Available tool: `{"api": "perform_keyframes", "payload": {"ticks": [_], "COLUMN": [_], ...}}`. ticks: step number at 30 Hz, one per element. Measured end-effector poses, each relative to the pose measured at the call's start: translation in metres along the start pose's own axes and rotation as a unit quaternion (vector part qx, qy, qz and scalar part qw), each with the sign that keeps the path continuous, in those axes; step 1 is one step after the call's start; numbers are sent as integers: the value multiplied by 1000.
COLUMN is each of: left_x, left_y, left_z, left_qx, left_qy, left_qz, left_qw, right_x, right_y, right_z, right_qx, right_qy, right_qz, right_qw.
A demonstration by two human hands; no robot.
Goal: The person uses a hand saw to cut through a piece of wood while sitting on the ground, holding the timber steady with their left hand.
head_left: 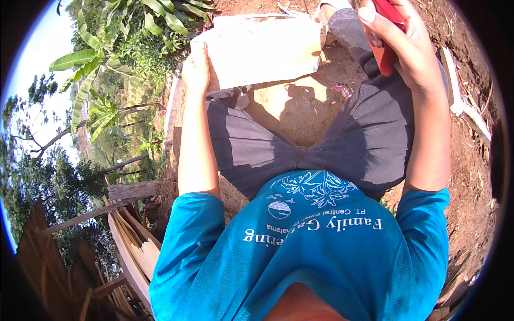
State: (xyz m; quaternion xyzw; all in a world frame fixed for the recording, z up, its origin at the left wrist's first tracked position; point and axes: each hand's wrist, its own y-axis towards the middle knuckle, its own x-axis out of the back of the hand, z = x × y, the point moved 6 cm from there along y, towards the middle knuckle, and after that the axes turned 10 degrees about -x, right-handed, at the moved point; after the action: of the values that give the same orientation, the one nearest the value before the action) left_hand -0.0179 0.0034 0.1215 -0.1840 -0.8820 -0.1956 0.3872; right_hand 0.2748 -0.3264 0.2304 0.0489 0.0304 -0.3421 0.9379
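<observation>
A flat, pale board-like piece (265, 51), bleached by glare, lies across the far middle in front of my knees. My left hand (197, 67) is closed on its left edge with the thumb on top; the other fingers are hidden beneath. At the upper right, my right hand (409, 51) is wrapped round a red-handled tool (384, 58), held apart from the pale piece. The tool's working end is out of the picture, so its kind does not show. Under the near edge of the piece, a small dark and metallic object (242, 99) shows near my left knee.
Bare brown soil (466, 176) lies to my right, with a pale wooden strip (451, 75) beside my right forearm. Split planks (136, 246) stand at the lower left. A weathered timber (134, 190) and leafy plants (88, 59) are on the left. My legs (369, 134) are spread apart.
</observation>
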Motion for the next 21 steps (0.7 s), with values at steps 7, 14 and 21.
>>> {"api": "perform_keyframes", "payload": {"ticks": [7,14,21], "left_x": [4,22,-1], "left_y": [-12,-5,8], "left_z": [-2,29,-60], "left_qx": [43,-16,-251], "left_qy": [-170,-70,196], "left_qz": [99,-3,14], "left_qw": [980,997,948], "right_x": [-5,-17,-34], "right_y": [-1,0,7], "right_z": [-5,-11,-24], "right_qx": [-74,-21,-84], "right_qy": [6,40,84], "right_qz": [99,153,170], "right_qw": [992,987,978]}}
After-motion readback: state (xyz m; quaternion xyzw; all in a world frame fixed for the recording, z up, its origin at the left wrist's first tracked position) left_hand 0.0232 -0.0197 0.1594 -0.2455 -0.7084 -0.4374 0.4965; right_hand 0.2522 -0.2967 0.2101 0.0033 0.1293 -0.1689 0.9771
